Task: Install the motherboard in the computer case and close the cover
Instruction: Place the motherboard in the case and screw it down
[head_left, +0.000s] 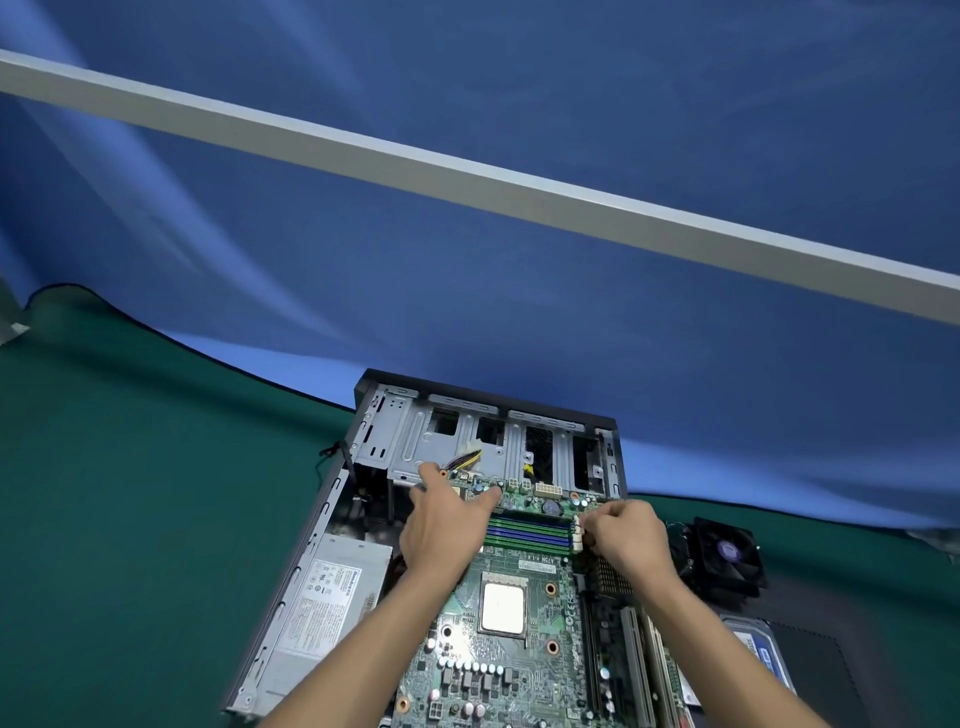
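The green motherboard (519, 639) lies inside the open grey computer case (415, 431), its bare CPU socket in the middle. My left hand (447, 525) rests on the board's far left corner with fingers spread and fairly straight. My right hand (623, 540) has its fingers curled at the board's right edge, beside the white ends of the memory slots (530, 535); what the fingertips grip is hidden. No case cover can be made out.
A silver power supply (327, 603) fills the case's left side, with coloured cables (465, 460) near the drive bays. A black cooler fan (722, 561) and a hard drive (763, 654) lie right of the case on the green mat (130, 493). Blue cloth hangs behind.
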